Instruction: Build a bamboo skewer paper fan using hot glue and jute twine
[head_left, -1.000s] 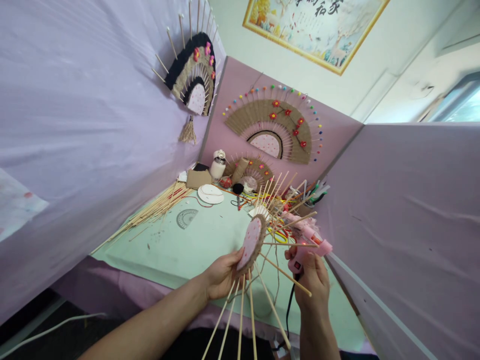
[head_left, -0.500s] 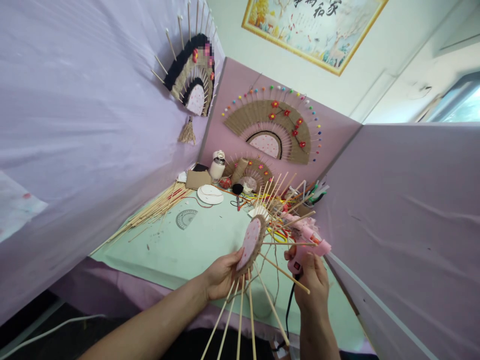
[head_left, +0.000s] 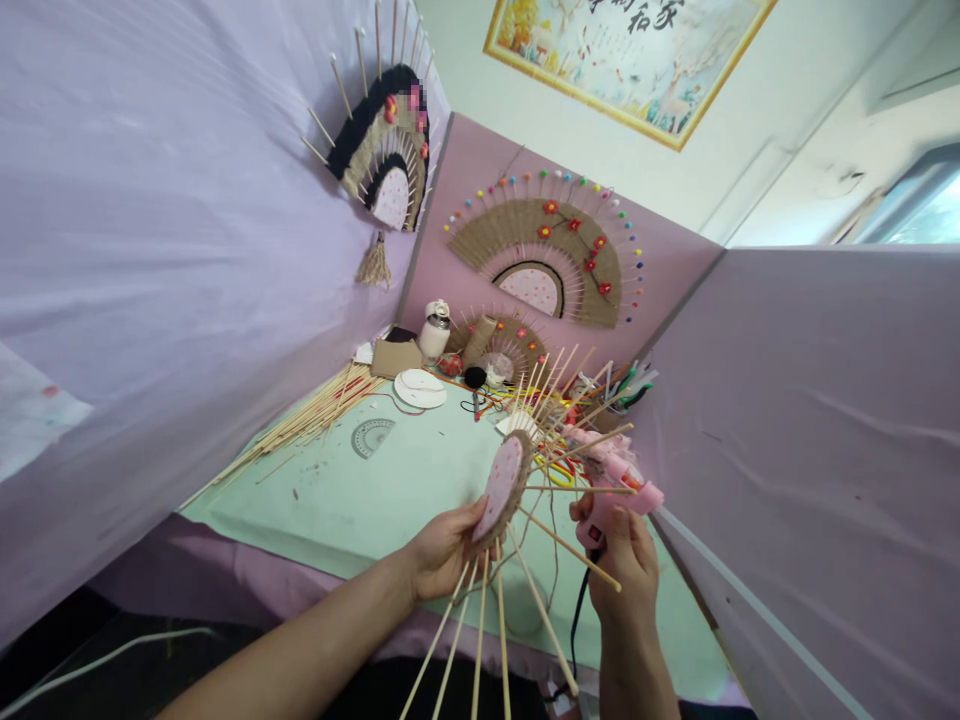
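My left hand (head_left: 450, 548) grips the lower edge of a round disc (head_left: 501, 485) with a pink dotted face and a brown twine rim. The disc is tilted, and thin wooden sticks (head_left: 541, 608) fan out from its rim, upward, right and down toward me. Wrapped round the handle of a pink glue gun (head_left: 606, 505) are the fingers of my right hand (head_left: 626, 560). The gun's front reaches behind the sticks, and its tip is hard to make out. A clear glue stick (head_left: 720, 567) extends from its back. Loose twine (head_left: 556, 550) hangs below the disc.
On the green table (head_left: 420, 480) lie a protractor (head_left: 373, 438), a pile of sticks (head_left: 315, 415) and white discs (head_left: 420, 389). A white bottle (head_left: 435, 335) and twine roll (head_left: 480, 342) stand behind. Decorated fans (head_left: 547, 245) hang on the partitions.
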